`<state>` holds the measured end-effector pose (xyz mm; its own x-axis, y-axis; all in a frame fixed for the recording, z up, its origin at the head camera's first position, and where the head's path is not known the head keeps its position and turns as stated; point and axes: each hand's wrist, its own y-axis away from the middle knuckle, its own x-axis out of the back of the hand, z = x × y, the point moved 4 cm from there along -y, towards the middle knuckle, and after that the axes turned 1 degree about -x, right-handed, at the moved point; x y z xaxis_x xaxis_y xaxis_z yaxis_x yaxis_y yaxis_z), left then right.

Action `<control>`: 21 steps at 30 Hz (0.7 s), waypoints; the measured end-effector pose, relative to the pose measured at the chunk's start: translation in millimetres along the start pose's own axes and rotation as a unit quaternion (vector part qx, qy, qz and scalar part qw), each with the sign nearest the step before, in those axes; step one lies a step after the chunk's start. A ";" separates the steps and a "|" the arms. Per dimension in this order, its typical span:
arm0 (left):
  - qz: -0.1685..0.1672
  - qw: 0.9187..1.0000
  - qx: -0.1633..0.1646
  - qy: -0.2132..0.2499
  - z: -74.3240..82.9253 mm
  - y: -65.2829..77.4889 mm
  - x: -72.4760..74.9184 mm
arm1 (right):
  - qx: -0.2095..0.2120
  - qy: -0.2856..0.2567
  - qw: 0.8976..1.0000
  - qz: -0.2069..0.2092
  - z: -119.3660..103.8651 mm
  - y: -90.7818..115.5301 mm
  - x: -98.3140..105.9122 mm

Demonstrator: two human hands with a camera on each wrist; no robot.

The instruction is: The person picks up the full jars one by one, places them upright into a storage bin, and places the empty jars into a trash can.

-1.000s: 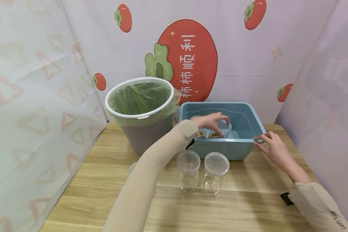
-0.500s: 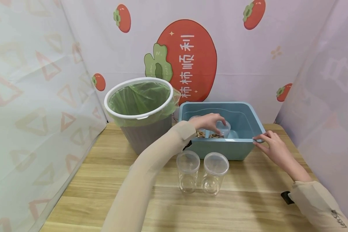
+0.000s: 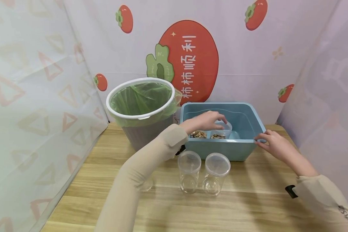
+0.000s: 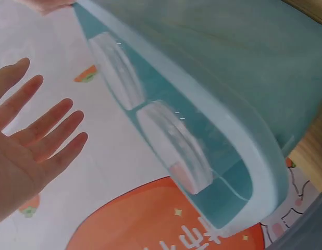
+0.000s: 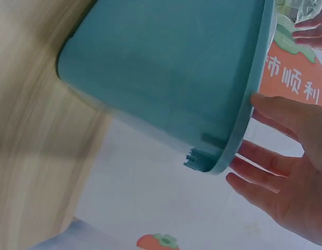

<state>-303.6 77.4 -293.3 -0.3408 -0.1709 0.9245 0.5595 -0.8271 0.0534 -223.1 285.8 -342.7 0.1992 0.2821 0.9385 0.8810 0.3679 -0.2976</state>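
My left hand [image 3: 206, 121] hovers over the blue plastic basin [image 3: 217, 150], with relaxed, spread fingers and nothing in them. In the left wrist view that hand [image 4: 33, 122] is apart from two clear lidded jars [image 4: 174, 146] standing inside the basin. Brown nut-like pieces [image 3: 198, 134] show low in these jars; my left hand partly covers the jars in the head view. At the basin's front right corner, my right hand [image 3: 278, 147] grips the rim. The right wrist view has the right hand's [image 5: 296, 166] thumb and fingers on either side of that rim [image 5: 249, 94].
Two clear lidded jars [image 3: 189, 172] stand on the wooden table [image 3: 208, 212] before the basin. Another clear round piece [image 3: 147, 184] is partly hidden by my left sleeve. A grey bin [image 3: 143, 133] with a green liner stands left of the basin. Printed cloth [image 3: 235, 48] hangs behind.
My left hand has let go of a jar in the basin, lifted and shifted slightly left, its fingers spreading. My right hand stays on the rim.
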 end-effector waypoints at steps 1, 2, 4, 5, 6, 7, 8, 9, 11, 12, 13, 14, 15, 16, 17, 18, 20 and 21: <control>0.003 1.000 -0.002 0.000 3.4 4.6 3.0 | -0.001 0.003 1.000 -0.010 -1.1 -0.8 0.8; 0.007 1.000 -0.005 -0.001 7.0 9.6 6.2 | -0.002 0.005 1.000 -0.018 -2.6 -1.7 1.7; 0.017 1.000 -0.008 -0.006 14.4 20.5 13.4 | 0.002 0.011 1.000 -0.022 -6.6 -3.8 4.1; 0.023 1.000 -0.008 -0.011 17.4 26.1 17.1 | 0.004 0.013 1.000 -0.024 -9.1 -4.8 5.3; 0.029 0.999 -0.007 -0.017 20.3 31.9 20.8 | 0.008 0.013 1.000 -0.024 -12.0 -5.8 6.7; 0.035 0.999 -0.006 -0.024 22.7 37.6 24.5 | 0.011 0.014 1.000 -0.024 -15.1 -6.8 8.1; 0.042 0.999 -0.003 -0.032 24.4 43.2 28.1 | 0.014 0.014 1.000 -0.024 -18.6 -7.6 9.6; 0.050 0.998 -0.001 -0.039 25.9 48.9 31.7 | 0.016 0.015 0.999 -0.025 -22.2 -8.2 11.2; 0.066 0.996 0.002 -0.054 27.5 60.1 38.2 | 0.021 0.014 0.999 -0.022 -29.9 -8.7 14.3; 0.075 0.995 0.003 -0.061 27.8 66.0 41.0 | 0.023 0.013 0.999 -0.019 -33.9 -8.8 15.8; 0.085 0.994 0.003 -0.064 27.7 72.1 43.6 | 0.026 0.012 0.999 -0.016 -37.8 -8.7 17.3; 0.096 0.993 0.001 -0.066 27.7 78.6 46.3 | 0.032 0.009 0.999 -0.011 -41.9 -8.5 18.4; 0.108 0.992 -0.001 -0.065 27.3 85.1 48.7 | 0.040 0.006 0.999 -0.003 -46.1 -8.1 19.5; 0.122 0.990 -0.003 -0.065 26.5 91.7 51.0 | 0.050 0.002 0.999 0.006 -50.4 -7.8 20.3; 0.137 0.989 -0.004 -0.061 25.5 98.9 53.3 | 0.059 -0.002 0.998 0.014 -54.6 -7.7 20.9; 0.152 0.987 -0.005 -0.060 24.2 105.9 55.4 | 0.069 -0.007 0.997 0.021 -58.8 -7.5 21.5; 0.183 0.981 -0.009 -0.062 20.8 119.4 58.9 | 0.088 -0.019 0.995 0.036 -67.0 -6.8 22.0; 0.197 0.978 -0.010 -0.063 18.3 125.8 60.1 | 0.095 -0.023 0.994 0.043 -70.9 -6.3 22.3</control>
<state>-239.9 -27.2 -224.1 -0.0050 -0.4125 0.9110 0.6130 -0.7210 -0.3231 -193.8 226.9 -307.5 0.2456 0.3590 0.9004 0.7634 0.5009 -0.4079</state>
